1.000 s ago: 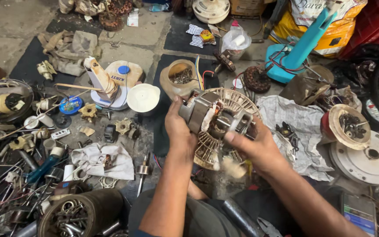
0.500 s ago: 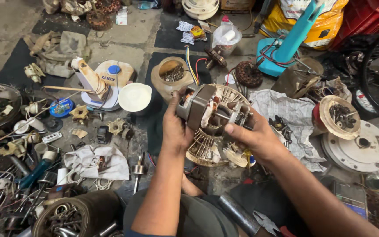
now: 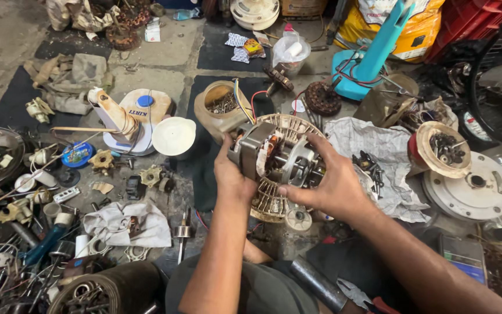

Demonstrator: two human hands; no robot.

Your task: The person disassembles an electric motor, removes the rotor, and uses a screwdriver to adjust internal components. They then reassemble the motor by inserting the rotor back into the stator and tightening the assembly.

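Observation:
I hold a small electric fan motor [image 3: 277,157] in both hands, above a round beige plastic fan grille [image 3: 274,200] lying on the floor. The motor has a grey metal frame, copper windings and coloured wires rising from its top. My left hand [image 3: 232,177] grips its left end from below. My right hand [image 3: 329,186] wraps the right side, fingers over the silver end cap. My forearms reach in from the bottom of the view.
Scattered around: a white fan base with a stem [image 3: 126,119], a white cap [image 3: 173,136], a beige bowl of screws [image 3: 219,104], crumpled paper with bolts [image 3: 379,157], a turquoise fan stand [image 3: 373,55], a round metal plate [image 3: 472,186], rags and tools [image 3: 24,232] at left.
The motor has turned a little in my hands and sits slightly lower over the grille. My right hand has shifted further over its right end.

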